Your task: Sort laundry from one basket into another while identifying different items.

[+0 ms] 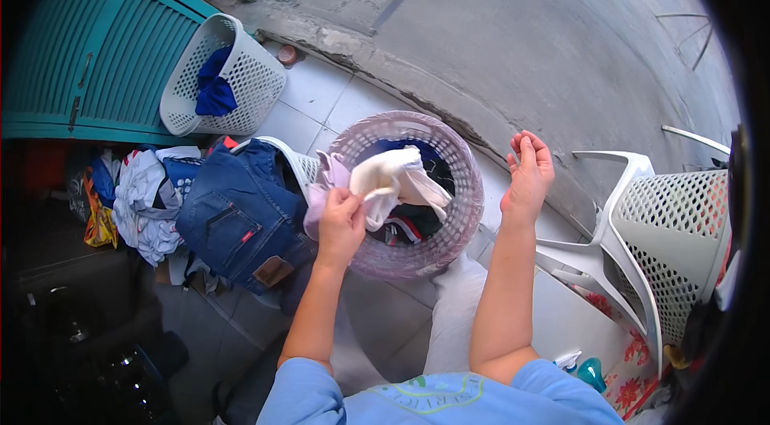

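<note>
My left hand (pixel 341 222) pinches a cream-white cloth garment (pixel 385 175), which hangs above the mouth of a round plastic laundry basket (pixel 462 196). A lilac cloth (pixel 329 175) lies by the same hand, over the basket's left rim; whether my fingers also grip it is unclear. Dark garments (pixel 424 216) and dark blue fabric (pixel 391 148) show inside the basket. To the right of the rim, my right hand (pixel 529 172) is raised, its fingers loosely extended with nothing visible in them.
Blue jeans (pixel 240 214) spill over a white basket (pixel 307 167) at left, beside heaped white clothes (pixel 147 202). Another white basket (pixel 252 79) holds blue cloth (pixel 213 85) near a teal louvred cabinet (pixel 108 46). At right stand a white plastic chair (pixel 625 226) and a perforated basket (pixel 674 202).
</note>
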The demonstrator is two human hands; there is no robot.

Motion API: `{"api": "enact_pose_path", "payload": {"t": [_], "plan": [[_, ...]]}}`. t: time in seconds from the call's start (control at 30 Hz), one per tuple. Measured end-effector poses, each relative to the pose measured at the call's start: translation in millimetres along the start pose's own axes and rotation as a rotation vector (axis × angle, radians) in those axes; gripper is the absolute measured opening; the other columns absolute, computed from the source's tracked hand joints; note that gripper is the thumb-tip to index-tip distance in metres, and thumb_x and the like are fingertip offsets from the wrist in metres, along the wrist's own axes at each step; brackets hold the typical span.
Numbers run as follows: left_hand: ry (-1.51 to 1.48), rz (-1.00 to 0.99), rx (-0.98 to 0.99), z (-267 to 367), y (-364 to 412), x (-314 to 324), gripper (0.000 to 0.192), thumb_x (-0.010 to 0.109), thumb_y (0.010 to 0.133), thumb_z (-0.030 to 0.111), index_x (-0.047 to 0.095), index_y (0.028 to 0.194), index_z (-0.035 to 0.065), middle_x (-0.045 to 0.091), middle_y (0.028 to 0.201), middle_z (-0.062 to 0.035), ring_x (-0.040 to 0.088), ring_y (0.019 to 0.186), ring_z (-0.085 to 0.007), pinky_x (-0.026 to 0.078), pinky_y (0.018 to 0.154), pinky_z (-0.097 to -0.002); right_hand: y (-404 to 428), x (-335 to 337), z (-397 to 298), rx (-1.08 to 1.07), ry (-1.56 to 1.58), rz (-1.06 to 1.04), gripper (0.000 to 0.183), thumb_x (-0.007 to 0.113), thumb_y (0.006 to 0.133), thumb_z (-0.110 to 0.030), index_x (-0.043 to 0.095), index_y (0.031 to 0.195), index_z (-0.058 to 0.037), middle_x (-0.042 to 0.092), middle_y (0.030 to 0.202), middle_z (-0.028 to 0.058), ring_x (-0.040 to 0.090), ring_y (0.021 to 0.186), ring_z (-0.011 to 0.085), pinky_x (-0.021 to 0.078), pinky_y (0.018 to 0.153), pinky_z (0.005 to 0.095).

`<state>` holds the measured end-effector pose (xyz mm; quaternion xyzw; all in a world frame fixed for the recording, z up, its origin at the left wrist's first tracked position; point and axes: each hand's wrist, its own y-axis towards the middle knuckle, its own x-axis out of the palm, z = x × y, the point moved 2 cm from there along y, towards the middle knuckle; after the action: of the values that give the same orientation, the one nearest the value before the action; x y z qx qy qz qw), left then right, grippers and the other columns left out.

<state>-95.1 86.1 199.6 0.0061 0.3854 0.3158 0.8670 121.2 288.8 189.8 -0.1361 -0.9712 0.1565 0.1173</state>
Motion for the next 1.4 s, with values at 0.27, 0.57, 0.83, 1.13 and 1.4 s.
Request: {"api": "enact_pose_path", "payload": {"t": [0.27,0.57,0.83,1.13,1.4], "plan": [[-0.185,-0.236,-0.171,27,5,-44,0.013,0.058,0.092,0.008,0.058,0.101,-0.0025,0.06,0.101,-0.0165,0.06,0.092,-0.024,0.047,0.08,-0.0319,1,3,4,-0.005,-0.051,-0.031,0.012,0.058,0.093,-0.014,0.065,0.102,-0.0084,0.066,0.095,-0.0006,0.06,0.09,0.0078,0.0434,0.072,0.0232],[-0.712,0.114,-0.329,-30,134,-207,0.032,0.041,0.083,-0.01,0.066,0.101,0.0017,0.067,0.095,-0.0084,0.064,0.081,-0.0136,0.053,0.076,-0.0273,0,10,17,0.05,-0.111,-0.054,0.01,0.059,0.094,-0.014,0.065,0.1,-0.0089,0.065,0.093,-0.0018,0.06,0.085,0.0062,0.0444,0.068,0.0212],[0.206,0.943,0.347,-50,302,-387,0.022,0.048,0.093,0.003,0.056,0.113,0.0019,0.055,0.119,-0.0173,0.055,0.108,-0.027,0.048,0.091,-0.0368,0,12,24,0.024,-0.131,-0.103,0.01,0.059,0.095,-0.015,0.065,0.101,-0.0087,0.066,0.093,-0.0016,0.06,0.085,0.0051,0.0442,0.067,0.0195],[1.006,-0.575,-0.595,-274,240,-275,0.059,0.057,0.074,0.001,0.056,0.132,0.0094,0.053,0.134,-0.0236,0.052,0.124,-0.0351,0.043,0.103,-0.0347,-3,15,23,0.015,-0.183,-0.124,0.011,0.059,0.095,-0.016,0.065,0.101,-0.009,0.066,0.094,-0.0016,0.059,0.087,0.005,0.0436,0.069,0.02],[0.84,-0.601,-0.637,-299,156,-187,0.043,0.058,0.081,0.006,0.062,0.124,0.0069,0.064,0.122,-0.0156,0.06,0.114,-0.0305,0.046,0.098,-0.0362,-6,19,24,0.033,-0.2,-0.135,0.012,0.059,0.095,-0.017,0.065,0.101,-0.0086,0.065,0.094,-0.002,0.059,0.086,0.0055,0.0434,0.071,0.0207]]}}
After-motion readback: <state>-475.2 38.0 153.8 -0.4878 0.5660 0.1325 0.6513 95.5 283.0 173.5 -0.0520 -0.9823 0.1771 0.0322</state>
